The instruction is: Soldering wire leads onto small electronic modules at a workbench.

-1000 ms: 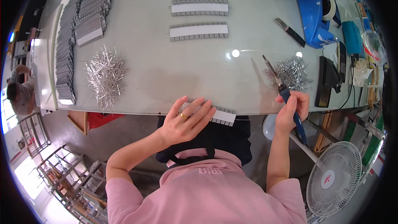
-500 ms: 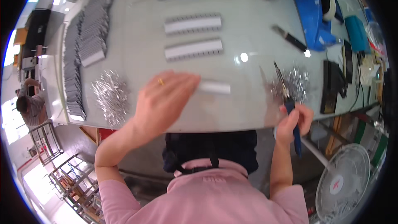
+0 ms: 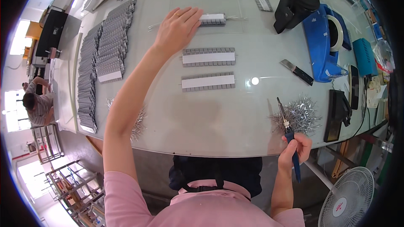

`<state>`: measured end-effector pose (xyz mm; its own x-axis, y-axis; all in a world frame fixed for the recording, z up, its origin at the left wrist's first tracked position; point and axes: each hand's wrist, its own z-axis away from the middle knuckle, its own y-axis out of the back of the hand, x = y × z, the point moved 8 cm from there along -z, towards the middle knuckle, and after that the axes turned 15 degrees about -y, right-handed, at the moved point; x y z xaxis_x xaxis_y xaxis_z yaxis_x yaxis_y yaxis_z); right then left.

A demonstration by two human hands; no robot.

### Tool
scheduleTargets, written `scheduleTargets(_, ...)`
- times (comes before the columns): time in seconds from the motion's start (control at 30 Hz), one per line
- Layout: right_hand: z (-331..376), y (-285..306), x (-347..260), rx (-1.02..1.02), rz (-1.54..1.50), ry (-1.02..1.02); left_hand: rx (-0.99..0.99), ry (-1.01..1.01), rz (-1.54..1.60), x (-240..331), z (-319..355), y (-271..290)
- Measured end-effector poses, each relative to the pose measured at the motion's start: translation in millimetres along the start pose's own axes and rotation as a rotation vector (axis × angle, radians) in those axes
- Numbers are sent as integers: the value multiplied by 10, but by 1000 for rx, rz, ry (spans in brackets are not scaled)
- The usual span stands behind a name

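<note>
Since half a second earlier the left hand point(image 3: 179, 27) had carried the grey strip block point(image 3: 212, 19) from the near part of the table to its far side, the arm now stretched out over the glass. The hand lay flat with fingers extended, its fingertips pressing on the left end of the block, which rested on the glass table top point(image 3: 202, 117) with thin wires sticking out of its right end. The right hand point(image 3: 294, 149) had stayed at the near table edge, closed in a fist around the blue handle of a soldering iron point(image 3: 288, 132), its metal tip pointing up and away over the table.

Just beyond that tip lay a heap of shiny metal pins point(image 3: 301, 113). Between the two hands, two more grey strip blocks with white bands point(image 3: 208, 56) point(image 3: 208, 81) lay one behind the other, parallel and slightly apart. A second pile of metal pins point(image 3: 136, 122) sat partly hidden under the left forearm. Long rows of stacked grey strips point(image 3: 101, 54) ran along the left side of the table. To the right stood a blue tape dispenser point(image 3: 326, 44), a black pouch with a red top point(image 3: 296, 0) and a small utility knife point(image 3: 296, 71). A white floor fan point(image 3: 345, 204) stood below the right edge, and another person point(image 3: 35, 103) sat at far left.
</note>
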<state>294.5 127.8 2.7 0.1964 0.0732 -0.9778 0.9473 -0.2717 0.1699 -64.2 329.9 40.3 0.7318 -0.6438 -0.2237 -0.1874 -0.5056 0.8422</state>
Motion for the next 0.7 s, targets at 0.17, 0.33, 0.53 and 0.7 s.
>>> scheduleTargets(0.17, 3, 41, -22, 35, -11, -6, -165, 40, 212, 837, 277, 357)
scheduleTargets(0.33, -2, 0, -27, -6, -24, -45, -343, 148, 383, 1630, 709, 616)
scheduleTargets(0.53, -31, -391, -359, -189, 325, 322, -424, 151, 449, 2162, 1032, 941)
scheduleTargets(0.7, -3, -552, -393, -210, 443, 393, -378, 164, 445, 2346, 1101, 1023)
